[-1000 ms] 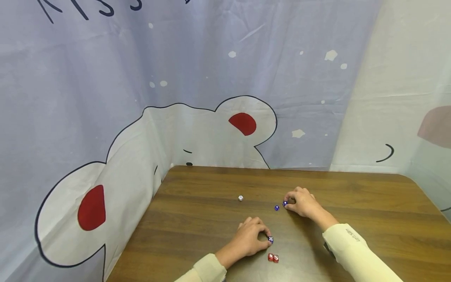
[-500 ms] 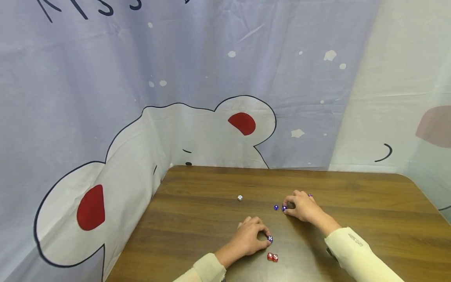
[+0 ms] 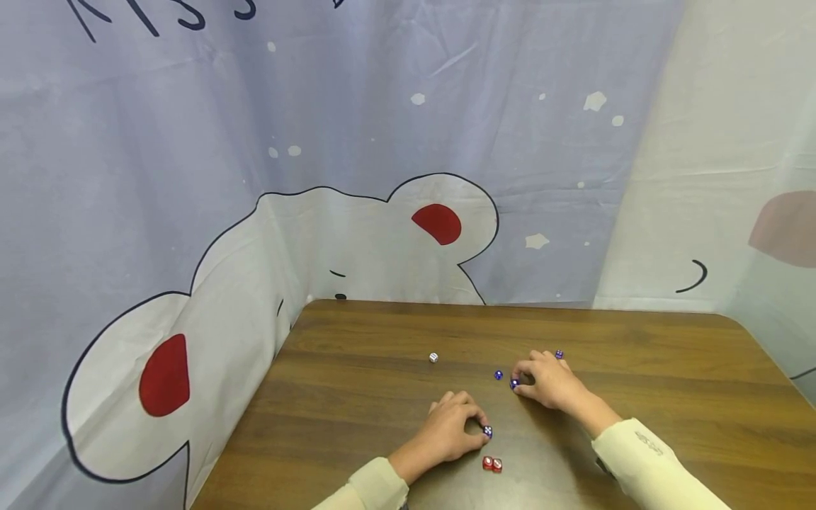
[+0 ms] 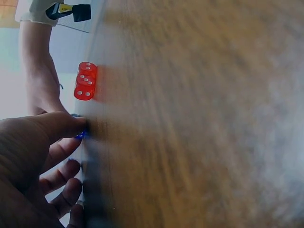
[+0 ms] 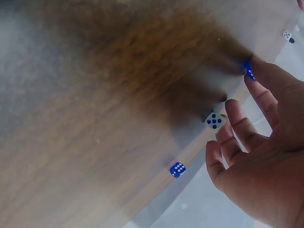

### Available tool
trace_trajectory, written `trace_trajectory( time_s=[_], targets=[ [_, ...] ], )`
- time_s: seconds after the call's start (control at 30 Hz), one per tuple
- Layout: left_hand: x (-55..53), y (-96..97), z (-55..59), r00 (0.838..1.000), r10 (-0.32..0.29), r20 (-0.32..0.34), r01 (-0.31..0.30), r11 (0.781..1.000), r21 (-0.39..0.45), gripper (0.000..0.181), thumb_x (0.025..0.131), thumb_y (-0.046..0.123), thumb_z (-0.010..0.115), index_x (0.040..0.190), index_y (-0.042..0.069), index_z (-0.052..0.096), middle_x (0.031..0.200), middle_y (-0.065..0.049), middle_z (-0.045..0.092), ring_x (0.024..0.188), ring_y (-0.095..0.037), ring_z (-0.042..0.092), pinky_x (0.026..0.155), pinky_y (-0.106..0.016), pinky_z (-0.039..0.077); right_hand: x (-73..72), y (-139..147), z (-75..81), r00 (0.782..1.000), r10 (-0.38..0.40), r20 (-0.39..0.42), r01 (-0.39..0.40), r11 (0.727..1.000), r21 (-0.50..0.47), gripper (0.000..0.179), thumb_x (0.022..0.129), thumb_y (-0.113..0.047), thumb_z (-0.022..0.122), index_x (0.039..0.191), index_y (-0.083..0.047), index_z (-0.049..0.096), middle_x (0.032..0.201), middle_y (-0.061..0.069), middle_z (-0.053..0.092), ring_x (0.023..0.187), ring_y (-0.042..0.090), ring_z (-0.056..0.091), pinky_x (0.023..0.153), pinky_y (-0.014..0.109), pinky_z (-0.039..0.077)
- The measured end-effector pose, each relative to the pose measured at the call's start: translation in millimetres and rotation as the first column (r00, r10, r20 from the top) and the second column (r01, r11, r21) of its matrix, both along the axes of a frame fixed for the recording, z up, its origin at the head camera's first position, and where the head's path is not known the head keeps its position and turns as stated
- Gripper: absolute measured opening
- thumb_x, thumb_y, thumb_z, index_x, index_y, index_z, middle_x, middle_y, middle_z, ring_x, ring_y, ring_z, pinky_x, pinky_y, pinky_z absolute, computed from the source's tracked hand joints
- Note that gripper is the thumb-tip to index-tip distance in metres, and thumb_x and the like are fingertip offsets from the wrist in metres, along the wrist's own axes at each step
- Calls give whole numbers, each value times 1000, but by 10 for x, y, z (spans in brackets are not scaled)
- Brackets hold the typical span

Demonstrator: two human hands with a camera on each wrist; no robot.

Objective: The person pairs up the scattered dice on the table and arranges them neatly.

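My left hand [image 3: 451, 428] pinches a blue die [image 3: 487, 431] between thumb and index finger, low at the table. Just on the near side of that die, two red dice [image 4: 85, 81] sit side by side. Farther back, my right hand [image 3: 547, 379] holds another blue die [image 3: 514, 383] between thumb and index finger, its other fingers loosely bent. In the right wrist view, a white die [image 5: 214, 120] with dark pips shows right by those other fingertips; the head view hides it. One more blue die [image 3: 499, 375] lies left of the right hand.
Beyond the right hand's knuckles rests a blue die [image 3: 559, 353]. A white die [image 3: 433, 358] lies farther left. The brown wooden table [image 3: 357, 361] ends at a printed curtain [image 3: 357, 234] along its back and left sides.
The right hand has slid the pinched blue die toward me, past the level of the loose blue die. Another blue die has come into sight behind that hand. The left hand stays put.
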State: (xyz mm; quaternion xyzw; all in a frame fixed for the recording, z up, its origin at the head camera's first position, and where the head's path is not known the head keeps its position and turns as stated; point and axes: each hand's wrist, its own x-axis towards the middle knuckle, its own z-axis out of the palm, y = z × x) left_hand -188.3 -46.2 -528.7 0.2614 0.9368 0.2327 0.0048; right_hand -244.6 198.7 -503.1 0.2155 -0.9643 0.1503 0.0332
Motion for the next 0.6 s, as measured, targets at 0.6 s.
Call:
trace_trajectory(
  time_s=[0.6],
  targets=[
    [-4, 3, -19, 1000, 2, -13, -2, 1000, -7, 16, 80, 38, 83, 90, 31, 73, 96, 19, 56, 92, -3, 47, 72, -23, 32, 109, -56, -49, 999, 33, -32, -34, 999, -39, 16, 80, -26, 84, 85, -26, 69, 88, -8, 57, 87, 18, 53, 72, 39, 40]
  ],
)
